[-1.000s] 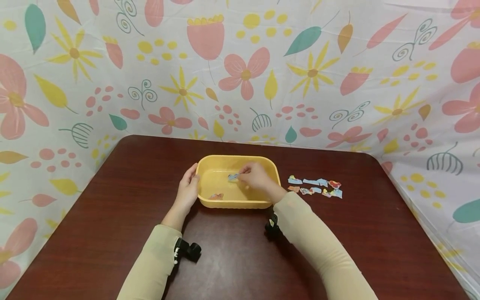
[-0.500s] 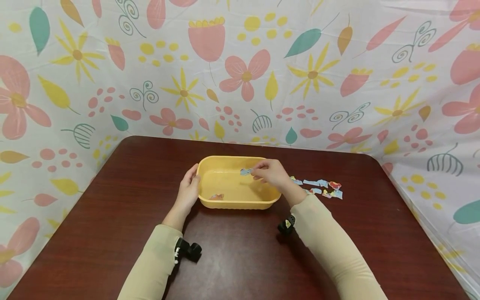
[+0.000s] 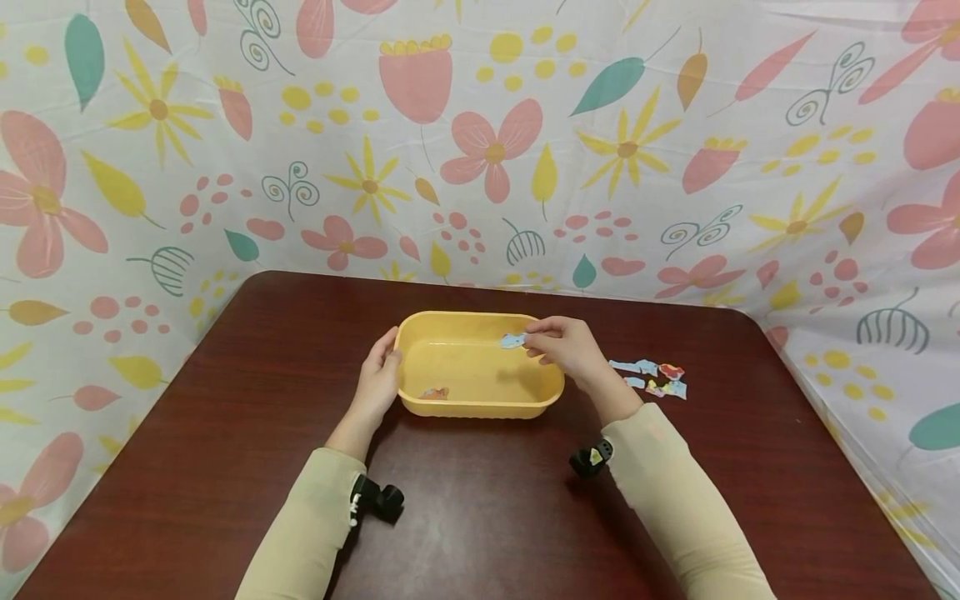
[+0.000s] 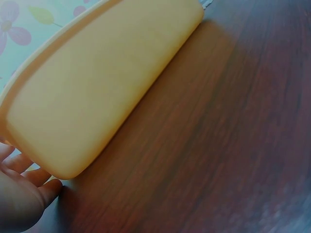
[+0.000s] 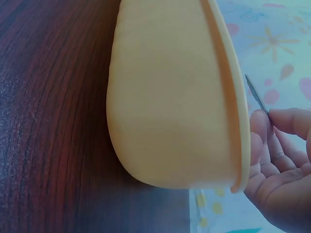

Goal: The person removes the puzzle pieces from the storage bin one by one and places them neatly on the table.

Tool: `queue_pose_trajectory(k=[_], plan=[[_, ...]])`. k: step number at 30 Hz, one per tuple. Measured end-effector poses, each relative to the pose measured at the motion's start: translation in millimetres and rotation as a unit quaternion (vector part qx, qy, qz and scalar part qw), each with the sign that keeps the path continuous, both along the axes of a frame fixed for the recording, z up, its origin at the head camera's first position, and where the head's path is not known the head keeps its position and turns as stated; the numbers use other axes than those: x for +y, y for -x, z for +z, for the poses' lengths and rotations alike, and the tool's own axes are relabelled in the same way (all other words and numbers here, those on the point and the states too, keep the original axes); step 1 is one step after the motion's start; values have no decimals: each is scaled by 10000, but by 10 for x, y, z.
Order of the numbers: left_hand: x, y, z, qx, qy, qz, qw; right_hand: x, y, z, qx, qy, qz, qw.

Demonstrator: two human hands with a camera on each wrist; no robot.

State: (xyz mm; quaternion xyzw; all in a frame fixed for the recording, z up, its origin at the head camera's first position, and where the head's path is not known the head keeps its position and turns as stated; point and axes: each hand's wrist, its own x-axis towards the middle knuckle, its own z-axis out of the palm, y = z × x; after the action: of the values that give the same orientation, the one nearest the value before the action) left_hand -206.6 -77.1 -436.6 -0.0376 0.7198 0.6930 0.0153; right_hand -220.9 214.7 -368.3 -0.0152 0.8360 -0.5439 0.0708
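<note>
A yellow plastic basin stands on the table. My left hand rests against its left end; in the left wrist view, the fingers touch the outer wall. Between thumb and fingers, my right hand pinches a small flat light-blue printed piece, irregular in outline, above the basin's right part. Edge-on, that piece looks thin and stiff in the right wrist view. An orange-brown printed piece lies inside the basin near its front left.
To the right of the basin, several printed pieces lie in two rough rows, partly hidden by my right hand and forearm. The dark wooden table ends at a flower-patterned cloth behind it.
My right hand has lifted the light-blue piece from the basin's middle and moved it right, now covering part of the rows. The left hand has stayed at the basin.
</note>
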Motion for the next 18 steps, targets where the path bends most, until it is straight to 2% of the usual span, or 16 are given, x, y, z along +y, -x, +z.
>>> queue_pose_trajectory(k=[5, 11, 18], plan=[[-5, 5, 8, 4, 48, -3, 10000, 94, -35, -9, -77, 250, -227, 9994], [-8, -1, 11, -89, 77, -24, 9999, 250, -132, -23, -186, 185, -552, 9981], [6, -24, 4, -67, 146, -18, 9999, 443, -275, -99, -41, 536, -653, 9964]])
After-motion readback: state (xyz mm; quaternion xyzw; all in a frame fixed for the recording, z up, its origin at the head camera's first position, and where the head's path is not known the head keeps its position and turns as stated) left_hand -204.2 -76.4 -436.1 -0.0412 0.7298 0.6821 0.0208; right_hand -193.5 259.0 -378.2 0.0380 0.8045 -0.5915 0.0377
